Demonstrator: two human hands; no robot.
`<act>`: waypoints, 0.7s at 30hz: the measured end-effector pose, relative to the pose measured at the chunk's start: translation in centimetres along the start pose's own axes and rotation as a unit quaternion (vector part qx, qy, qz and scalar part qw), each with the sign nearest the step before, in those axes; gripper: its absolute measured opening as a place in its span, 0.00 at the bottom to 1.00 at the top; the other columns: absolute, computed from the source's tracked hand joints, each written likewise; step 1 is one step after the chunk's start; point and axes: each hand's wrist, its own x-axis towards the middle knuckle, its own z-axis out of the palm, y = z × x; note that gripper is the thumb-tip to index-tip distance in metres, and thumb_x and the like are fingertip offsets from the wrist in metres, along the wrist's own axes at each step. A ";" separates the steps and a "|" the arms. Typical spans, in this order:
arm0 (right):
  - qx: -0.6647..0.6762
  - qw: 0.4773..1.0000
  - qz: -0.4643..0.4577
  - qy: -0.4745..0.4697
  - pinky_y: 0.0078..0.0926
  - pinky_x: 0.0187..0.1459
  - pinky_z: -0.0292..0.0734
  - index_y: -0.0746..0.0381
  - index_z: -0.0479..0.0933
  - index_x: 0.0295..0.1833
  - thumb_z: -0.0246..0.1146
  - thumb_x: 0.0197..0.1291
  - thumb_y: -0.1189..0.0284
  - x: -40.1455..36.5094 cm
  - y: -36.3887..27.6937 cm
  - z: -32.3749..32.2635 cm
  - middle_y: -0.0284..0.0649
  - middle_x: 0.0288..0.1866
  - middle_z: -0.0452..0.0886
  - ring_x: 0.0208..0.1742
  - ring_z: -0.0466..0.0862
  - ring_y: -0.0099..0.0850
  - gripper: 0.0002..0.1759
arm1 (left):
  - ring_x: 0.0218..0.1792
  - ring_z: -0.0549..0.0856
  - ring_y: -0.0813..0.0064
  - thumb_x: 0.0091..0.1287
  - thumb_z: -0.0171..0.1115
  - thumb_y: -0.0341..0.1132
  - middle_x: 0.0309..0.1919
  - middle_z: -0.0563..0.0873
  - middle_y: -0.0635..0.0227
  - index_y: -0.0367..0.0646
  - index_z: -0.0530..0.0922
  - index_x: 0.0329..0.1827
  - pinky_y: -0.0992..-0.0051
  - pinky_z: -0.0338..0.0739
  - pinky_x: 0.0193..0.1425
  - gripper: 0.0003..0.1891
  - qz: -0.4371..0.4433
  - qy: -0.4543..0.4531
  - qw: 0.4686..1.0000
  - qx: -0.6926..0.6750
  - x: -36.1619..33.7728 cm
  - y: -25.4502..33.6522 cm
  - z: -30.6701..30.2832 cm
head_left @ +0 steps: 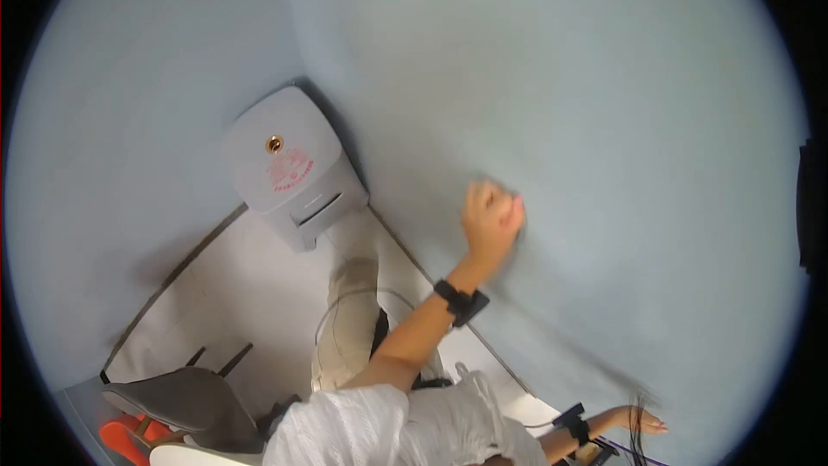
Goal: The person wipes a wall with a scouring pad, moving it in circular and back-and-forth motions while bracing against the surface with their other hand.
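My left hand point(493, 217) is closed, with its fingers curled, at the pale blue-grey wall point(604, 138). A pinkish spot shows at its edge, but blur hides whether it is a fingertip or something held. A black wrist strap with a small box point(461, 303) sits on that forearm. Low on the right, my right hand point(641, 419) is by the same wall with its fingers stretched out, and no held thing shows. Dark strands of hair point(637, 433) hang across it. Another black strap point(573, 424) is round the right wrist.
A grey bin point(332, 174) with a gold round fitting, red print and a front slot stands in the wall corner. At the lower left are a grey chair point(185, 401), an orange chair point(121, 438) and a white table edge point(203, 456). A thin cable point(323, 321) loops round my leg.
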 end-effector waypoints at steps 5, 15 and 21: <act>0.034 0.998 -0.043 -0.018 0.43 0.69 0.60 0.73 0.58 0.70 0.31 0.73 0.47 -2.9 -8.9 -1.0 0.56 0.67 0.68 0.69 0.68 0.47 0.40 | 0.29 0.69 0.72 0.66 0.56 0.25 0.27 0.70 0.66 0.38 0.66 0.25 0.70 0.66 0.34 0.11 -0.054 0.118 0.992 0.008 12.2 -5.2 -5.5; 0.104 0.981 -0.125 -0.109 0.41 0.72 0.55 0.71 0.58 0.71 0.36 0.73 0.50 -6.7 -21.3 -1.1 0.53 0.71 0.64 0.73 0.64 0.44 0.36 | 0.29 0.67 0.74 0.68 0.56 0.27 0.27 0.68 0.69 0.39 0.63 0.23 0.73 0.63 0.33 0.14 -0.131 0.074 0.983 -0.106 16.1 -5.9 -7.5; 0.099 0.984 -0.075 -0.127 0.41 0.73 0.55 0.68 0.59 0.72 0.33 0.73 0.47 -7.9 -24.5 -0.9 0.53 0.73 0.61 0.74 0.60 0.46 0.38 | 0.31 0.66 0.71 0.66 0.58 0.27 0.27 0.68 0.69 0.40 0.64 0.22 0.70 0.62 0.35 0.15 -0.138 0.084 0.975 -0.154 18.2 -6.3 -6.2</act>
